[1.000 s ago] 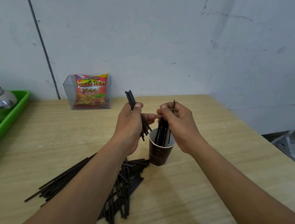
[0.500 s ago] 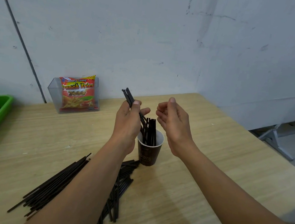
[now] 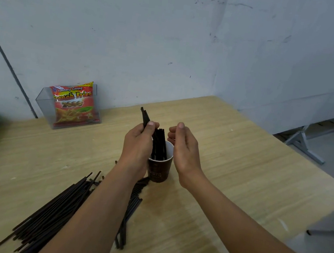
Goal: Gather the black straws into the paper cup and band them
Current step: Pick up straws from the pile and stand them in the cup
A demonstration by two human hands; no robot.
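Paper cup [image 3: 159, 168] of straws [image 3: 159, 145] stands between both hands.

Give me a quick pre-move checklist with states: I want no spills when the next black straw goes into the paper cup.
1. Paper cup upright on the table: ok.
2. Left hand gripping a bunch of straws: ok.
3. Right hand empty, free to take a straw: ok.
4. Room left in the cup beside the straws inside: ok.
5. All loose straws gathered off the table: not ok.
6. Rubber band at hand: cannot tell, none visible.
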